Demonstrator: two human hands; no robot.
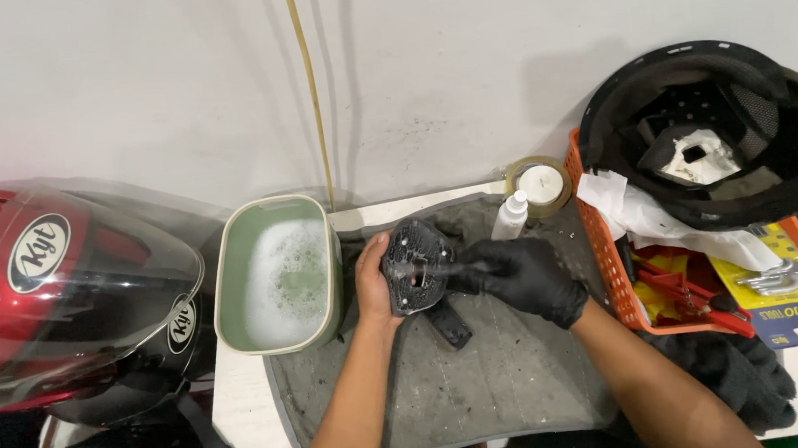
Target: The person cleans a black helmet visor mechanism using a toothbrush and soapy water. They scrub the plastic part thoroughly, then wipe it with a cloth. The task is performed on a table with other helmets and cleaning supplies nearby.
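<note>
Two helmets flank the table (244,422): a red helmet (58,295) left, a black helmet (701,128) right. Over the grey mat (513,384), beside the soapy green tub (276,275), the bare left hand (375,282) grips a black padded liner (416,265); the gloved right hand (524,276) pinches its edge.

In front of me rises a plain off-white plastered wall (127,84), smudged with grey scuffs low down. A thin yellowish cord (311,90) runs down it, ending behind the white tabletop (243,403) I work at. A worn grey rubber mat (513,375) covers most of that tabletop, its edge curling at the near side. The light is flat and even, from above, throwing soft shadows onto the wall at the right. Below the table's left edge the floor is dark and I cannot make it out.
</note>
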